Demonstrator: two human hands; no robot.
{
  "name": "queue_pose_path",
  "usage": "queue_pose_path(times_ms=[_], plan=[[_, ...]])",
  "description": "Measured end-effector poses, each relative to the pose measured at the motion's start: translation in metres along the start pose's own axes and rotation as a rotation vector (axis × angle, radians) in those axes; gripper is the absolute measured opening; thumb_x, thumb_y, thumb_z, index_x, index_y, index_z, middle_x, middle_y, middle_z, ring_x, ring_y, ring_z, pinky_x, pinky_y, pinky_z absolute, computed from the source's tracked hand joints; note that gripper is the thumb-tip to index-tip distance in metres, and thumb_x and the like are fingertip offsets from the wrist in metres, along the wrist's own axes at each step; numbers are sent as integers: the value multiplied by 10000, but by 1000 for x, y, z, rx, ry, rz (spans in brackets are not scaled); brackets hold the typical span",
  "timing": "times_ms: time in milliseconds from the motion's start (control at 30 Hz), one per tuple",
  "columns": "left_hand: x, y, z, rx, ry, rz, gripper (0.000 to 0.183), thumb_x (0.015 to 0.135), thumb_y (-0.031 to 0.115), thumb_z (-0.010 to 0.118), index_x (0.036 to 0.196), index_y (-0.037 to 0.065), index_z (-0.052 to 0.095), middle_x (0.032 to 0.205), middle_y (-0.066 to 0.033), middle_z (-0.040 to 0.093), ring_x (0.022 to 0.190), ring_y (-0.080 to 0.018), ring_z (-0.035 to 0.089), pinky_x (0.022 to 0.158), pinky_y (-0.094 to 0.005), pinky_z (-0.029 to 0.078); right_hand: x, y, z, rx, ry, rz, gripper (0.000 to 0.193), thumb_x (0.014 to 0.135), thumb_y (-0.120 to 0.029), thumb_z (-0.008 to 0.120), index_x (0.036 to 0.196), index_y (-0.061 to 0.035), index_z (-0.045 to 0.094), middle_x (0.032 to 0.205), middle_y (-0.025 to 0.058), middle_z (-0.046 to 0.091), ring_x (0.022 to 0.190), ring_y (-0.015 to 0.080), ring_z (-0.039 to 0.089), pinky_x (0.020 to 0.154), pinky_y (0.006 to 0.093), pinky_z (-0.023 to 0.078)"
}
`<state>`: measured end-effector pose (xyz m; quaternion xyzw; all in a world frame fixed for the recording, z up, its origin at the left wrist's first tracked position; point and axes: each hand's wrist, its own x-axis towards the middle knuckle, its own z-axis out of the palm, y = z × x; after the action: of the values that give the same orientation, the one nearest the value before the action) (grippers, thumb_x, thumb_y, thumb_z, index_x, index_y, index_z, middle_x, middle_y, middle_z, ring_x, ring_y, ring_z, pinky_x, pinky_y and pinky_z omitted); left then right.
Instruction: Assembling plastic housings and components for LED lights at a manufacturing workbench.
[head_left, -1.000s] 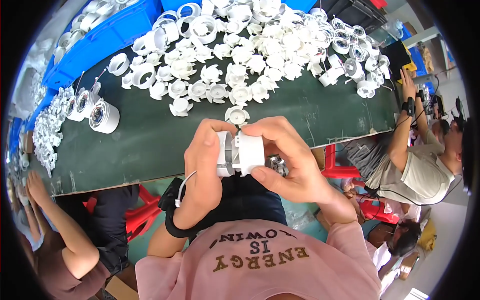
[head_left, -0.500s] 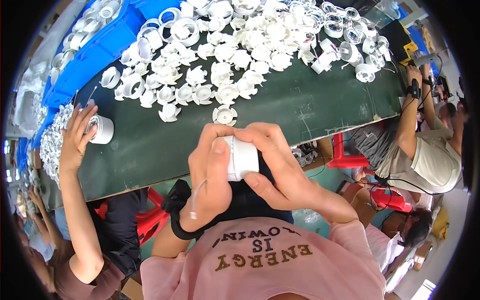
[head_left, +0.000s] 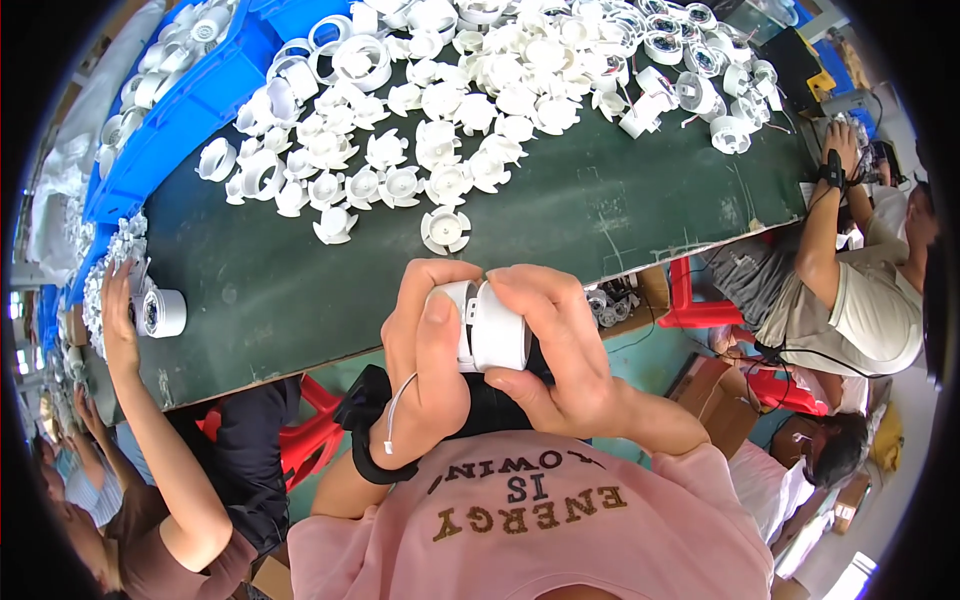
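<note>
Both my hands grip a white round plastic housing (head_left: 488, 325) held close to my chest, below the near edge of the dark green table (head_left: 560, 215). My left hand (head_left: 425, 360) wraps its left half, thumb along the front. My right hand (head_left: 555, 345) clasps the right half, fingers curled over the top. A thin white wire (head_left: 392, 412) hangs by my left wrist, above a black wrist strap (head_left: 362, 450). A single white fan-shaped part (head_left: 445, 230) lies on the table just above my hands.
A large heap of white plastic parts (head_left: 480, 90) covers the far table. Blue bins (head_left: 190, 110) stand at the left. A co-worker's hand (head_left: 118, 310) reaches a white cylinder (head_left: 165, 312) at left. Another person (head_left: 850, 290) sits at the right. Red stools (head_left: 310, 440) stand under the table.
My hands have drawn the housing nearer to my chest and pressed closer around it. The co-worker's arm at left has come up to the table edge.
</note>
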<state>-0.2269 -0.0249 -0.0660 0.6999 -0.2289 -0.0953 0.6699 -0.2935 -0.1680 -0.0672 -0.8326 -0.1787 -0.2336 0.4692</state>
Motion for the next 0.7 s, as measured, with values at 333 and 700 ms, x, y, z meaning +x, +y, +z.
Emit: queue_pose_path(times_ms=[333,700], plan=[[-7,-3,-1,-2,-5,-3,386,963,281,299,1006,-31,522,775,-111,572,663,-160,528,600,-291,411,-3,1,4,-28,-18,-42,587,814,-144,681,1267,123,421,1249,260,458,1079,390,498,923,457,418],[-10,-3,-3,-5,-53,-75,470,952,435,312,1089,28,503,874,-19,540,717,-94,518,617,-240,407,3,16,22,258,-86,-108,718,910,-350,542,1391,82,231,1402,300,280,1299,457,289,1084,528,223]])
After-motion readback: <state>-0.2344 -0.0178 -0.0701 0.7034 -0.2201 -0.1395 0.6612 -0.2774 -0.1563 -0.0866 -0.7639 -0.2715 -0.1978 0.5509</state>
